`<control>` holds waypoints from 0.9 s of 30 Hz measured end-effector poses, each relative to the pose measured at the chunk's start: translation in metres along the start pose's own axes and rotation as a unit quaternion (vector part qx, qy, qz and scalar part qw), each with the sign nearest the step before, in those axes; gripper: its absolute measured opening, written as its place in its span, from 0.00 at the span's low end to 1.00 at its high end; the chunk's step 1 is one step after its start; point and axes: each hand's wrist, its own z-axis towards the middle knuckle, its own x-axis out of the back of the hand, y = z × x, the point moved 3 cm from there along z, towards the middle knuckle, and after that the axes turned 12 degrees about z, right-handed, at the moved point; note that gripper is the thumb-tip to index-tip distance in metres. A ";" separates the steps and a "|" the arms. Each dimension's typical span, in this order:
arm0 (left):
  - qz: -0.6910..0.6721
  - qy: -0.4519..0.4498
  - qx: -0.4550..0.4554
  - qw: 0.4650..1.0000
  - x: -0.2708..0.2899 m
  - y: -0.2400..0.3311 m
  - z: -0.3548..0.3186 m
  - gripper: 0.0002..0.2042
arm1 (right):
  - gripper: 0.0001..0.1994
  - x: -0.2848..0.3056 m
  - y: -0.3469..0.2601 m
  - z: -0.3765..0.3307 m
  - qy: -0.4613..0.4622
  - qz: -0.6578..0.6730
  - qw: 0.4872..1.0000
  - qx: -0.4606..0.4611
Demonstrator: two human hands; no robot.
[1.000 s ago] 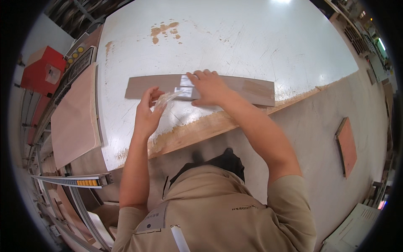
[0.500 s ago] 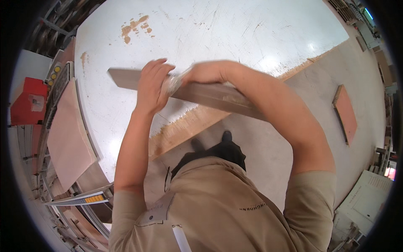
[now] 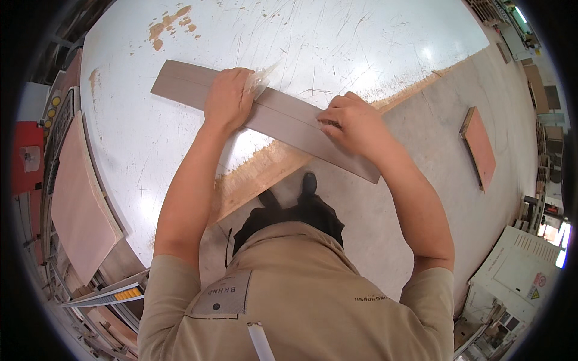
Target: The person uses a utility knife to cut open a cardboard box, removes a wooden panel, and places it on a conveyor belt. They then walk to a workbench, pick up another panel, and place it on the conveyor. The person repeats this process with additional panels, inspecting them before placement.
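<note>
A long, flat grey-brown board (image 3: 289,114) lies slantwise over the table's near edge, its right end jutting out above the floor. My left hand (image 3: 230,99) is wrapped over the board left of its middle, fingers at the far side. Crumpled clear plastic film (image 3: 262,77) sticks out beside those fingers. Toward the board's right end, my right hand (image 3: 355,123) is closed, with fingers and thumb curled together on or just above the face. A small dark patch shows between them; whether it is a thing or a shadow is unclear.
The white worktable (image 3: 301,42) is scratched, with chipped brown patches and a worn near edge. At left stand a pinkish panel (image 3: 81,198) and a red box (image 3: 27,156). Another panel (image 3: 480,147) is on the floor at right, near a pale cabinet (image 3: 512,277).
My right hand has moved right, away from my left hand and the plastic film, to the board's right part. The board's broad face has turned upward, showing more of it.
</note>
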 end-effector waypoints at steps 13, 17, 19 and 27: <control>-0.078 -0.051 0.047 0.995 -0.027 0.075 0.023 0.13 | 0.05 -0.008 -0.007 0.026 -0.047 -0.099 0.990 -0.089; -0.013 -0.082 0.037 0.996 -0.038 0.079 0.020 0.13 | 0.05 0.012 0.013 -0.006 0.068 0.018 0.989 -0.129; -0.004 -0.062 0.031 0.998 -0.039 0.076 0.024 0.13 | 0.06 0.026 0.019 -0.024 0.075 0.117 0.978 -0.156; 0.041 -0.074 0.023 0.996 -0.043 0.076 0.023 0.13 | 0.10 0.030 0.032 -0.067 0.113 0.203 0.932 -0.279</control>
